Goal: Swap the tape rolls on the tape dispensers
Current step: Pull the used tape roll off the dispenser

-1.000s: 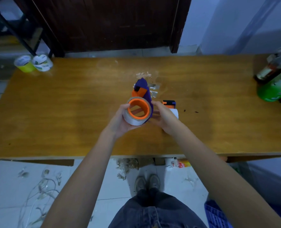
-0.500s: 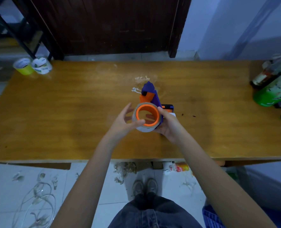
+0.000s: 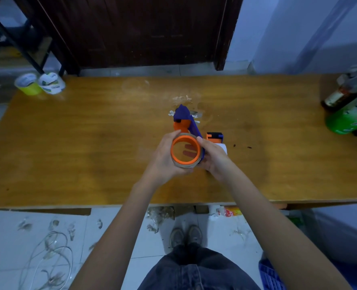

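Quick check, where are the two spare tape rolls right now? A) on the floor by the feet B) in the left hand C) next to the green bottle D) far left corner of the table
D: the yellow roll and the white roll sit side by side at the table's far left corner.

Both hands, left (image 3: 163,159) and right (image 3: 214,158), curl inward, arms outstretched.

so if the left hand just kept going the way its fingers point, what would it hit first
The left hand grips the tape roll and points up and right, so its fingers would probably first meet the blue and orange tape dispenser that the right hand holds. Depth is unclear from this one view.
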The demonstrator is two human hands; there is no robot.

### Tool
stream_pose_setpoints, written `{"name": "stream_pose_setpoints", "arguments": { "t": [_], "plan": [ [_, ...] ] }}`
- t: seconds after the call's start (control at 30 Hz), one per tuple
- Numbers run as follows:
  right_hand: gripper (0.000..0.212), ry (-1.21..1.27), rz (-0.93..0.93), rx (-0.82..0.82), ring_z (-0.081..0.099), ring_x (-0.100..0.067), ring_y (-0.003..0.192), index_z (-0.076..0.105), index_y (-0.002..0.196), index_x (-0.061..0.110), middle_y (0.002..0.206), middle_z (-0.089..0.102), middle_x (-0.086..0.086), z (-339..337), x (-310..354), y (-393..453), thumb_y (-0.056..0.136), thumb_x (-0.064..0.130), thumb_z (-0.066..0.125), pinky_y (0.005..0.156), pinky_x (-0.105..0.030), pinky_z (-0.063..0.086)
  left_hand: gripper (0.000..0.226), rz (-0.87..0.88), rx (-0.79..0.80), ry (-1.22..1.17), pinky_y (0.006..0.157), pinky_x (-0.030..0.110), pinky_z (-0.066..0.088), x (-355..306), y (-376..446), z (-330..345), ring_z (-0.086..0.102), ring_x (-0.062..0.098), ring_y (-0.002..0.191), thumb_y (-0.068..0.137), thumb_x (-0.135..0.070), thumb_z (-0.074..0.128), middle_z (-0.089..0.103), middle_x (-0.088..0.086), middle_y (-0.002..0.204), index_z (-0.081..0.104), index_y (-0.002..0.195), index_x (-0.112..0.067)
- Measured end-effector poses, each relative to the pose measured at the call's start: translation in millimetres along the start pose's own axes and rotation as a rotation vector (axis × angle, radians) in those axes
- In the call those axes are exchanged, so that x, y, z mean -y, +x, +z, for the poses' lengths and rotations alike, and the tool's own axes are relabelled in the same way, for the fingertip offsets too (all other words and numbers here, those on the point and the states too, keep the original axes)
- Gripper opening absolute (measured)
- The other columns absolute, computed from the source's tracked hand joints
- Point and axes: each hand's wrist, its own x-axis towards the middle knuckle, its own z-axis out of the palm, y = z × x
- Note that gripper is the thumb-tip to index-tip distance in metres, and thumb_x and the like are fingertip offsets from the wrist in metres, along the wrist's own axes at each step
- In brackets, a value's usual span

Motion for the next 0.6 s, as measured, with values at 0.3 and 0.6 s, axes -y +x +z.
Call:
{"name": "stream_pose_setpoints", "arguments": {
  "t": [0.3, 0.6],
  "plan": [
    [0.049, 0.128, 0.084, 0.080, 0.055, -0.031, 0.119, 0.055, 0.126, 0.019, 0.130, 0.058, -0.013, 0, -6, 0, 0.088, 0.049, 0.050, 0.089, -0.046, 0.052, 0.095, 0.086, -0.003, -0.085, 0.097, 0.015, 0.038, -4, 6, -5, 0.047, 0.002, 0.117, 0.051, -0.032, 0.091, 0.048, -0.002, 0.126, 0.041, 0.131, -0.017],
    [0.048, 0.217, 0.069, 0.112, 0.059, -0.025, 0.113, 0.058, 0.123, 0.022, 0.118, 0.065, -0.006, -3, -10, -8, 0.090, 0.054, 0.042, 0.078, -0.038, 0.055, 0.100, 0.027, -0.012, -0.218, 0.095, 0.014, 0.041, -11, -3, -2, 0.051, 0.001, 0.116, 0.051, -0.022, 0.092, 0.052, -0.001, 0.125, 0.037, 0.135, -0.013]
  ]
}}
